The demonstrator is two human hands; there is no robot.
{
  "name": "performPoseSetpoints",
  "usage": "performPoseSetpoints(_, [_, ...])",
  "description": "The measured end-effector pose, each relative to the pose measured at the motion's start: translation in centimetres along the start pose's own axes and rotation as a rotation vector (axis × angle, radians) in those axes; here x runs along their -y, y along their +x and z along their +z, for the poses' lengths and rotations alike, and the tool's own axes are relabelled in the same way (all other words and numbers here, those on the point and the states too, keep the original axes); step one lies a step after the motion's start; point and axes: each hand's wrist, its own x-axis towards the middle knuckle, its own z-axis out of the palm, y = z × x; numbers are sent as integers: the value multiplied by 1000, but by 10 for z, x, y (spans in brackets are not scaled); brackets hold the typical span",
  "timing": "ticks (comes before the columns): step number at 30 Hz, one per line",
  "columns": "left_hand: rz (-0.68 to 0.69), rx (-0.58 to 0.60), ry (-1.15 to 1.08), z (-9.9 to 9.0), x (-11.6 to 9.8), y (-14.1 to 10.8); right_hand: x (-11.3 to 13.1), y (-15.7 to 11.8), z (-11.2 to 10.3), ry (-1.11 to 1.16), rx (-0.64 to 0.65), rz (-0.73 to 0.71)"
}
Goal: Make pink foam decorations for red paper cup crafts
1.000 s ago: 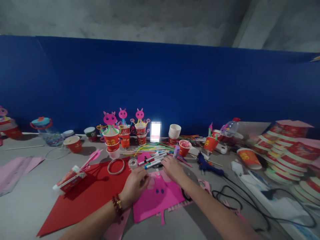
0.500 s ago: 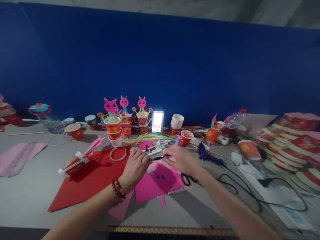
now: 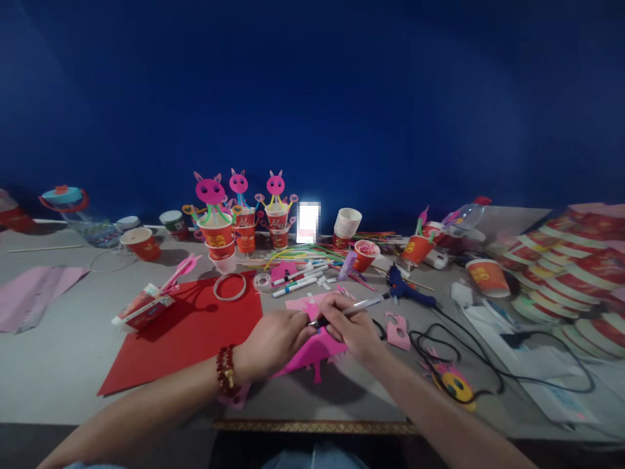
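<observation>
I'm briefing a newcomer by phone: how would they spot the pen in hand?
On the grey table, find the red sheet. Right of it, over the bright pink sheet, the right hand holds the pen. Unlike the markers lying beyond, it is held, dark end toward the left hand.

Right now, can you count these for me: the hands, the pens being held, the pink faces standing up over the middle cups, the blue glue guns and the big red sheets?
Hands: 2, the left hand and right hand
Held pen: 1
Pink faces: 3
Blue glue gun: 1
Big red sheet: 1
Total: 8
</observation>
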Motion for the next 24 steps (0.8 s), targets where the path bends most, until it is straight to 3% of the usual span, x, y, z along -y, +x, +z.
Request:
performPoseSetpoints(3, [-64,172,-312,-3,-4,-21,16,-12,-14,-37,14,70])
performPoseSetpoints(4, [-129,229,-457,-5,-3,-30,24,-15,-25,-15,-171,22])
performPoseSetpoints(6, [-271,233,-637,-9,0,-46,37,-19,-51,28,-515,-109])
performPoseSetpoints(8, [-240,199,-495,-11,7,-54,37,-21,-70,27,-606,-144])
performPoseSetpoints(9, [-132,228,-355,-10,10,-55,31,-22,-73,15,-601,-112])
performPoseSetpoints(11, [149,263,-127,-4,17,-51,8,-25,-66,-85,-333,176])
performPoseSetpoints(13, [321,283,10,7,22,-44,-19,-26,-50,-114,-212,238])
performPoseSetpoints(16, [344,275,101,27,27,-39,-47,-24,-32,-253,-106,158])
performPoseSetpoints(20, [301,253,146,46,29,-43,-58,-20,-31,-505,-121,17])
performPoseSetpoints(24, [278,232,152,50,27,-46,-67,-19,-35,-618,-160,-25])
